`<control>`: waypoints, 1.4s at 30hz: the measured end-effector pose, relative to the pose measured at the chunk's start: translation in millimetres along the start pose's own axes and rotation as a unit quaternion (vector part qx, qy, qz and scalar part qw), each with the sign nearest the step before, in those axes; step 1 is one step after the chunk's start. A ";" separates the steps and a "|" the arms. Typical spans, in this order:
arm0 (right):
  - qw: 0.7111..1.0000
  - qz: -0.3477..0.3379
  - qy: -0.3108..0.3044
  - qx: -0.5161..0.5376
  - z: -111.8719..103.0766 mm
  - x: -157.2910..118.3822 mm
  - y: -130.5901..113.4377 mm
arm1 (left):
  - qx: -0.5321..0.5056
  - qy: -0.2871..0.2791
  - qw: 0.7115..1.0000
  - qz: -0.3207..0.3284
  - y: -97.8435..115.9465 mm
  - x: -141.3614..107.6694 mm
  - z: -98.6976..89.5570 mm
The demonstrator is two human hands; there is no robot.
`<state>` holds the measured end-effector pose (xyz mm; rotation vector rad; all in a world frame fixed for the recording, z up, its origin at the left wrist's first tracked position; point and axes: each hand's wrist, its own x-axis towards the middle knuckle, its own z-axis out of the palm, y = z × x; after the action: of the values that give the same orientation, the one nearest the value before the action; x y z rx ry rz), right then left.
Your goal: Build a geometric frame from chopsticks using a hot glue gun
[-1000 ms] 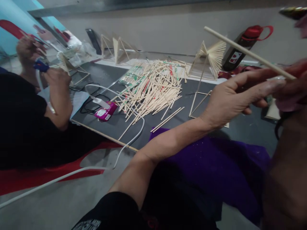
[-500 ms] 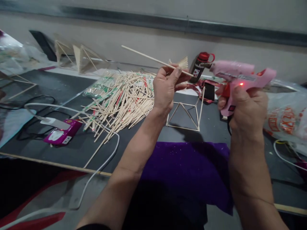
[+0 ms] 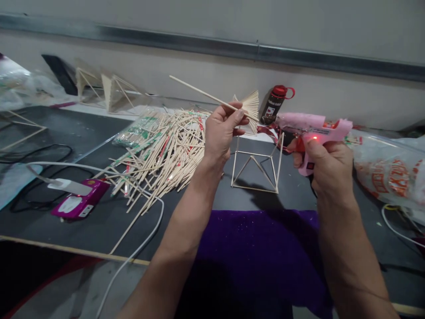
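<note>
My left hand (image 3: pixel 222 130) pinches a thin wooden stick (image 3: pixel 201 91) near its right end, raised above the table. Wrapped round the handle of a pink glue gun (image 3: pixel 307 122) is my right hand (image 3: pixel 327 161); a red light glows on the gun. The gun's nozzle is at or very near the stick's right end; whether they touch I cannot tell. Below and between the hands stands a frame of glued sticks (image 3: pixel 254 189) on the dark table. A fan of sticks (image 3: pixel 251 105) shows just behind my left fingers.
Loose sticks (image 3: pixel 175 155) lie heaped left of my left arm. Further left are a purple power block (image 3: pixel 81 199) and a white cable (image 3: pixel 161 212). A red-capped bottle (image 3: pixel 274 104) stands behind, a plastic bag (image 3: pixel 392 166) at right, a purple cloth (image 3: pixel 259 248) in front.
The glue gun in my right hand has moved left, bringing its nozzle to the end of the stick. My left hand still holds the stick. The view has shifted slightly.
</note>
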<state>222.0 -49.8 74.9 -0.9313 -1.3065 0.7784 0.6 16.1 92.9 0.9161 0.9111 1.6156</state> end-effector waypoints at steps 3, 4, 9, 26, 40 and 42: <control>1.000 0.001 -0.002 -0.022 -0.8 -1.3 0.9 | -0.005 0.006 1.000 0.002 0.0 -0.3 0.4; 1.000 -0.001 -0.002 -0.027 -1.1 -1.4 1.7 | -0.006 0.007 1.000 0.000 0.1 -0.5 0.9; 0.999 -0.012 0.000 -0.033 -2.1 -1.0 4.8 | -0.006 0.005 1.000 -0.015 1.3 -2.3 3.9; 0.999 -0.007 -0.001 -0.049 -6.0 -1.1 8.2 | -0.031 0.004 0.999 -0.027 0.6 -1.6 5.3; 0.999 -0.009 -0.007 -0.047 -4.7 -0.2 7.8 | -0.028 0.014 0.999 -0.036 -1.0 0.1 6.0; 0.999 -0.006 -0.006 -0.050 -4.9 -0.7 8.4 | -0.031 0.013 0.999 -0.036 -1.1 0.6 5.8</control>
<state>227.1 -47.3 66.9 -0.9972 -1.3710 0.7156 6.1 17.5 94.5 0.8133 0.8972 1.5875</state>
